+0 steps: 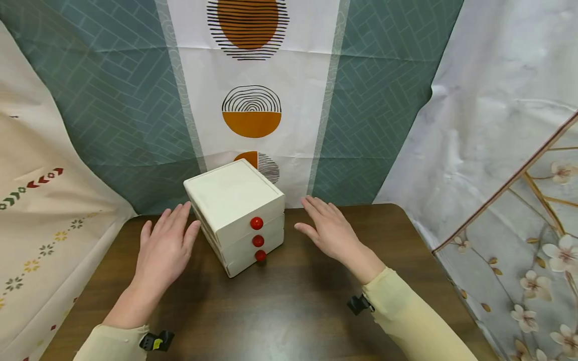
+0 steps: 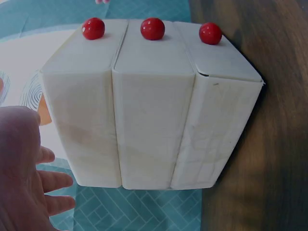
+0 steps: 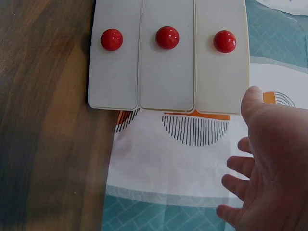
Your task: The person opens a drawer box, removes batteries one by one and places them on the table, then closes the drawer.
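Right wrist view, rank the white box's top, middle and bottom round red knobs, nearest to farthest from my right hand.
1. Top round red knob: picture right, nearest your hand.
2. Middle round red knob: between the others.
3. Bottom round red knob: picture left, toward brown wooden table.

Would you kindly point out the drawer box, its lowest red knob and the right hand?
Drawer box (image 1: 235, 208): head view, top.
Lowest red knob (image 1: 260, 255): head view, front.
Right hand (image 1: 331, 228): head view, back of hand.

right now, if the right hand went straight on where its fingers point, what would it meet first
Probably the patterned cloth behind the table; the line from the right hand seems to pass beside the white drawer box, though depth is unclear, so a brush is possible.
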The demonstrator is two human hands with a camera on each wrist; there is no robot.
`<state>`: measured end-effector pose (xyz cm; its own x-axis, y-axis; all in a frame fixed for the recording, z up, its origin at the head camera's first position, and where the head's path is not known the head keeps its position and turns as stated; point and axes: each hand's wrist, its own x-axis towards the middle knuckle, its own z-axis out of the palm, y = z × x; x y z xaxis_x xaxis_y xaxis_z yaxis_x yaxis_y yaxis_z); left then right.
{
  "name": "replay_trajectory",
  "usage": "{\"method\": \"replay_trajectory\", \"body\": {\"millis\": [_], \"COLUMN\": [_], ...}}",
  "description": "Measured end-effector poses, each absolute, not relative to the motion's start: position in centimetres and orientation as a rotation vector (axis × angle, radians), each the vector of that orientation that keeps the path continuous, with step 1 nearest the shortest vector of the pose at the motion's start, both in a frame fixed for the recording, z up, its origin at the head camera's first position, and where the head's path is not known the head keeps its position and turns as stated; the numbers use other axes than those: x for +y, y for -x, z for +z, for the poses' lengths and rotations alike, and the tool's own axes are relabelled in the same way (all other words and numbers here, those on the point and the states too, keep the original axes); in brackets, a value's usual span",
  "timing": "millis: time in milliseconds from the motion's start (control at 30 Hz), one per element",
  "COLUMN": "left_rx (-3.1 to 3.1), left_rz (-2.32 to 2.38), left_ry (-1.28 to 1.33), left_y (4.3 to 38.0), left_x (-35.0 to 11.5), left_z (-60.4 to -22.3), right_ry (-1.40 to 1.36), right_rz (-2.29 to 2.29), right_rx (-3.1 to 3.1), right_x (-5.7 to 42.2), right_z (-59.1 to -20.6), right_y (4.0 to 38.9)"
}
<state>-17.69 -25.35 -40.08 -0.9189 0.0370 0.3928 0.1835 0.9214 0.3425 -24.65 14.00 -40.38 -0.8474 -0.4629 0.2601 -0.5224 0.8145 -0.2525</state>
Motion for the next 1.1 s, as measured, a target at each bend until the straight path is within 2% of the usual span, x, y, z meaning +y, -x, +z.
{"method": "replay_trajectory", "body": {"millis": [1100], "left_rx": [-2.664], "left_rz": [-0.566], "left_ry": [0.19], "left_y": [18.4], "left_x": [-22.9], "left_z": [-39.3], "right_ry": [-0.991], "right_rz": [0.504], "right_rx": [-2.659], "right_x": [10.5], "right_z": [-39.1], "right_y": [25.9]}}
